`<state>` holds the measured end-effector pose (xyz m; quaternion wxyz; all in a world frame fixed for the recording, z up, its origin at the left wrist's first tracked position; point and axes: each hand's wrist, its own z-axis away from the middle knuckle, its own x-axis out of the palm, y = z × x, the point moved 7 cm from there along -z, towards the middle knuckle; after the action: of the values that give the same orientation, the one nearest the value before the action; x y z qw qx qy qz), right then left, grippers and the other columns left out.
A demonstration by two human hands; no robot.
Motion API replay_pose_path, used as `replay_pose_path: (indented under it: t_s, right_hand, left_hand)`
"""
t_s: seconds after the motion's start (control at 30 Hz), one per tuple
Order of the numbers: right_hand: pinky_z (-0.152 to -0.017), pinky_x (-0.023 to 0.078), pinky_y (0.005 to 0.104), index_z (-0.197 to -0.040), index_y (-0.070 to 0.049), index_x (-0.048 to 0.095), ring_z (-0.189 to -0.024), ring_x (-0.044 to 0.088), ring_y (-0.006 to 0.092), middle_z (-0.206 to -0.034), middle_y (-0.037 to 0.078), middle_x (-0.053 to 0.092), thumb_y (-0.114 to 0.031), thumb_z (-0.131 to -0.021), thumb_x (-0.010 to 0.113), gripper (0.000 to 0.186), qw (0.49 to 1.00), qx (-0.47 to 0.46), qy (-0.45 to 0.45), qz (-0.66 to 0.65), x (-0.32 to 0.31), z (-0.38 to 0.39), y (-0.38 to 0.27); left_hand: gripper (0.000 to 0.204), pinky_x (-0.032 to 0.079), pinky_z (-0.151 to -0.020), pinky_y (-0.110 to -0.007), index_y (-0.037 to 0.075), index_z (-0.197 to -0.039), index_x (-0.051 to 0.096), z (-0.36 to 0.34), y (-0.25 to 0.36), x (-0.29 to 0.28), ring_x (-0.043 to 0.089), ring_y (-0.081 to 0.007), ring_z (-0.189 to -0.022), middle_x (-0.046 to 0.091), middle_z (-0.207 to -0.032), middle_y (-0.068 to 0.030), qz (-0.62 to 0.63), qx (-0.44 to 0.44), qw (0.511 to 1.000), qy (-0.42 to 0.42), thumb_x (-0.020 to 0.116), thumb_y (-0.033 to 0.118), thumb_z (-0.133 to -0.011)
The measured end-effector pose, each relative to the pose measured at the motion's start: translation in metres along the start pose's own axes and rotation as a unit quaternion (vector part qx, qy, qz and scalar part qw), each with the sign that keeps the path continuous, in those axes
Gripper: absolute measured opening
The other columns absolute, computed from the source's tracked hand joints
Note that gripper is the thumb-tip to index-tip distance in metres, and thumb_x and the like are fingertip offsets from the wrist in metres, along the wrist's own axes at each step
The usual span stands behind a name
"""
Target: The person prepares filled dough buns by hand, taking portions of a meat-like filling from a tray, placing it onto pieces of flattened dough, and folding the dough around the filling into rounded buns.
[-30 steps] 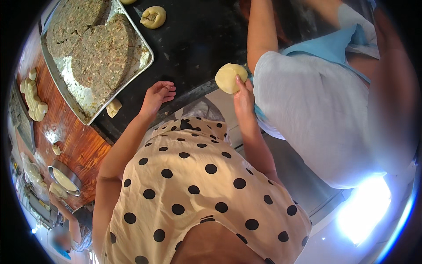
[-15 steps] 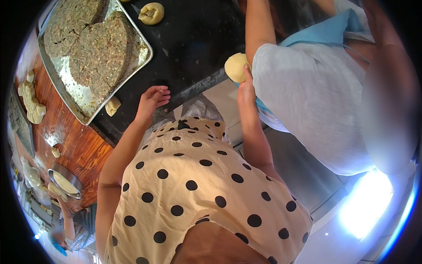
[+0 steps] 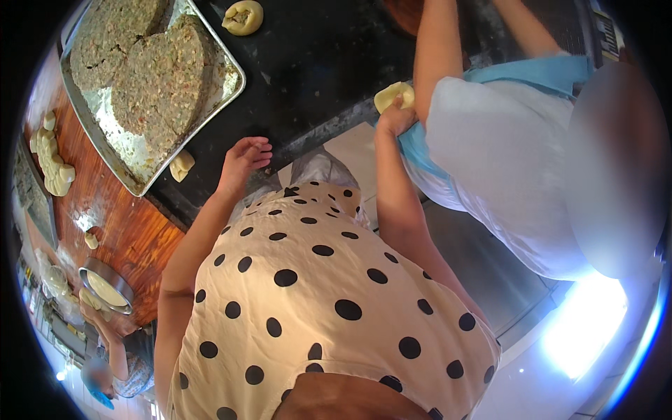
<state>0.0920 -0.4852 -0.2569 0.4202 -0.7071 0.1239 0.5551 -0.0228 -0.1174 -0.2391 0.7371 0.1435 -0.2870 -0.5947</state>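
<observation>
Over the edge of the black worktop, my right hand (image 3: 396, 119) grips a flat, pale yellow dough round (image 3: 390, 96) by its near side. The dough curves up around my fingers, and part of that hand is hidden. My left hand (image 3: 246, 155) hovers at the front of the worktop, fingers loosely bent and slightly apart, with nothing in it. A small folded dough piece (image 3: 182, 166) lies to its left, beside the tray. Farther off sits a filled, gathered dough bun (image 3: 243, 18) with its top showing a fold.
A metal tray (image 3: 234, 103) holds a large mound of minced filling (image 3: 157, 84) on the left. Dough pieces (image 3: 52, 168) and a steel bowl (image 3: 115, 276) stand on the wooden table (image 3: 133, 241). A co-worker in a white top (image 3: 504, 154) stands close on my right, arms reaching over the worktop (image 3: 308, 63).
My right hand has moved slightly forward and right with the dough round, which now looks tilted and curved instead of facing flat. My left hand has stayed in place. The co-worker has shifted right.
</observation>
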Motion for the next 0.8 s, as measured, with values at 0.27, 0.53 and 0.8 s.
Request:
replay_pose_path:
  t_s: [0.27,0.53,0.8]
  right_hand:
    - [-0.073,0.054,0.0332,-0.102,0.006,0.064,-0.081,0.066,0.0196,-0.097,0.014,0.07,-0.021,-0.085,0.075,0.034,0.937,0.099,-0.052,-0.332,-0.04,-0.007,0.044]
    - [-0.08,0.051,0.0348,-0.106,0.001,0.063,-0.091,0.061,0.0231,-0.104,0.011,0.064,-0.011,-0.084,0.074,0.027,0.967,-0.104,0.048,-0.226,-0.107,0.002,-0.021]
    - [-0.098,0.045,0.044,-0.106,-0.006,0.068,-0.113,0.056,0.0332,-0.115,0.014,0.059,0.004,-0.072,0.062,0.036,0.806,-0.528,-0.237,-0.123,-0.029,0.121,-0.103]
  left_hand:
    - [0.026,0.052,-0.092,-0.033,0.0,-0.118,0.058,0.007,0.014,-0.006,0.063,-0.0218,-0.104,0.064,-0.113,-0.0131,0.011,0.01,1.0,0.011,0.05,0.016,-0.1]
    - [0.027,0.052,-0.094,-0.034,0.0,-0.121,0.057,0.001,0.018,-0.005,0.063,-0.0219,-0.105,0.063,-0.115,-0.0136,-0.015,-0.008,1.0,0.003,0.049,0.016,-0.1]
    - [0.03,0.052,-0.093,-0.034,-0.001,-0.121,0.056,-0.008,0.025,0.024,0.063,-0.0226,-0.104,0.063,-0.115,-0.0139,0.002,-0.008,1.0,-0.013,0.053,0.017,-0.098]
